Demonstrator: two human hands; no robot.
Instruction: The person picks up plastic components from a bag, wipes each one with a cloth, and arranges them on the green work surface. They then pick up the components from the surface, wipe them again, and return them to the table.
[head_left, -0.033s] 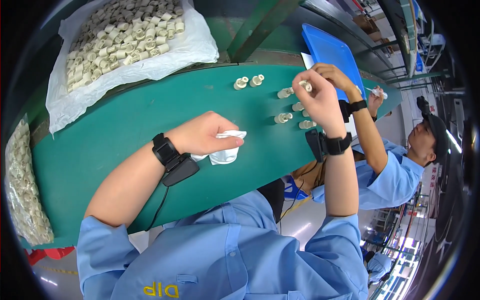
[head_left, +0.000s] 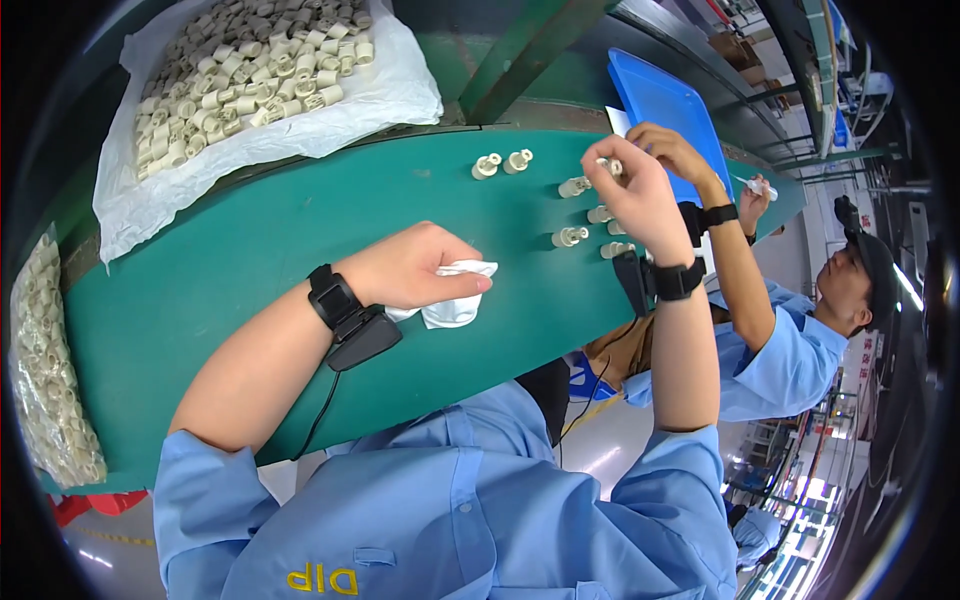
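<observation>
My left hand (head_left: 420,268) is closed over a crumpled white cloth (head_left: 455,310) on the green tabletop. At the right, my right hand (head_left: 638,190) is curled with thumb and forefinger around a small off-white cylindrical fitting (head_left: 610,170), partly hidden by the fingers. Below and beside it stand or lie several like fittings, one of them a fitting (head_left: 570,237) with a narrower stem. Farther left, apart from my hands, a pair stands together: one fitting (head_left: 486,166) and another fitting (head_left: 517,161).
Off-white cylindrical pieces (head_left: 250,90) are heaped on a white liner (head_left: 330,140) at the far left. A clear bag (head_left: 50,370) of similar pieces lies at the left edge. A co-worker's hand (head_left: 670,150) reaches close beside my right hand, before a blue tray (head_left: 680,110).
</observation>
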